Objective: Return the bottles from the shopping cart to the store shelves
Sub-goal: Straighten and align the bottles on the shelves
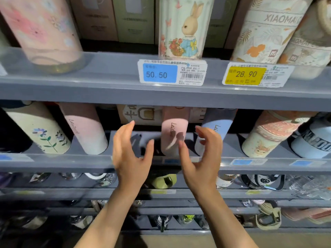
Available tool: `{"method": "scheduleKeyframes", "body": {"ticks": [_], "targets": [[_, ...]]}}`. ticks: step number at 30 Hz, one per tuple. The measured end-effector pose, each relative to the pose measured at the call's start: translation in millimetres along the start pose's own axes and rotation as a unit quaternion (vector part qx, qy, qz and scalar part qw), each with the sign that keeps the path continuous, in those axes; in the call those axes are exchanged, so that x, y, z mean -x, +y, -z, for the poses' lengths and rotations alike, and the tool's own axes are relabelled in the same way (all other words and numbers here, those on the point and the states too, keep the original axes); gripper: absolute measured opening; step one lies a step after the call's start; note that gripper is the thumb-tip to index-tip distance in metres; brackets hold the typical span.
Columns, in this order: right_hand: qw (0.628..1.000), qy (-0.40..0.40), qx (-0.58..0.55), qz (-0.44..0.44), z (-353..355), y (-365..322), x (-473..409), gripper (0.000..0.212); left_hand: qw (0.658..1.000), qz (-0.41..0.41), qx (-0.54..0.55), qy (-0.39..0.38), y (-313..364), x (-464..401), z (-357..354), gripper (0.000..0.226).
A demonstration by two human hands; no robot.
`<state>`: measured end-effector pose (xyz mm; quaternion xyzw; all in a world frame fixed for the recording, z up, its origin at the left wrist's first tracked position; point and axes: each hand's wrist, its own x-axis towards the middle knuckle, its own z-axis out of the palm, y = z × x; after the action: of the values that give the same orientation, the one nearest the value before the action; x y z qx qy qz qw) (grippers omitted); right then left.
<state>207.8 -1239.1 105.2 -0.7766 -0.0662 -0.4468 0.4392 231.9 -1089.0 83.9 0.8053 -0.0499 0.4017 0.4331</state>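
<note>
While both hands (166,154) hover, spread fingers flank pink bottle (174,136).

Bright overhead store light on the upper shelf rail (107,86), dimming steadily toward the lowest shelves below it. Soft glare along the clear plastic strip over the blue price tag (160,73) on that rail. Deep shade behind the rail, under the upper shelf. Finger shadows cast on the pink bottle (174,133) below the rail. Motion blur on the floral bottle (43,31) above the rail's left end and on the fingers (202,135) of the right hand. Wide-angle bending of the rail, bottles leaning outward toward the edges. Murky, soft detail near the bottom.
</note>
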Motion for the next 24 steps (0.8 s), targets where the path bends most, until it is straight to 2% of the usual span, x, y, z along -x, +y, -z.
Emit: {"method": "scheduleKeyframes", "body": {"ticks": [2,4,6,11,14,17,20,24], "targets": [[0.998,-0.06,-0.034,0.008,-22.1,-15.0,8.4,0.032,0.998,0.004,-0.01,0.061,-17.1,-7.8,21.4,0.056],[0.991,-0.116,-0.057,0.018,-43.6,-27.2,16.4,0.029,0.991,0.047,-0.035,0.117,-38.5,-18.0,40.7,0.058],[0.986,-0.151,-0.067,0.03,-61.9,-34.8,21.2,0.029,0.986,0.071,-0.061,0.141,-58.6,-27.8,56.4,0.064],[0.972,-0.231,-0.032,0.022,-93.6,-43.0,24.4,0.04,0.987,0.142,-0.069,0.042,-77.9,-47.6,75.1,0.086],[0.957,-0.29,0.018,-0.006,-103.3,-36.9,30.9,0.05,0.975,0.207,-0.079,0.008,-77.9,-54.6,74.6,0.094],[0.954,-0.296,0.037,-0.018,-103.3,-27.2,38.5,0.053,0.97,0.225,-0.096,0.003,-74.8,-56.8,73.2,0.096],[0.958,-0.282,0.002,-0.053,-94.0,-25.7,39.4,0.05,0.976,0.192,-0.105,0.007,-68.3,-55.7,68.6,0.097],[0.983,-0.179,-0.03,-0.042,-68.5,-31.5,37.5,0.037,0.98,0.164,-0.097,-0.057,-54.1,-48.3,53.3,0.1]]}}
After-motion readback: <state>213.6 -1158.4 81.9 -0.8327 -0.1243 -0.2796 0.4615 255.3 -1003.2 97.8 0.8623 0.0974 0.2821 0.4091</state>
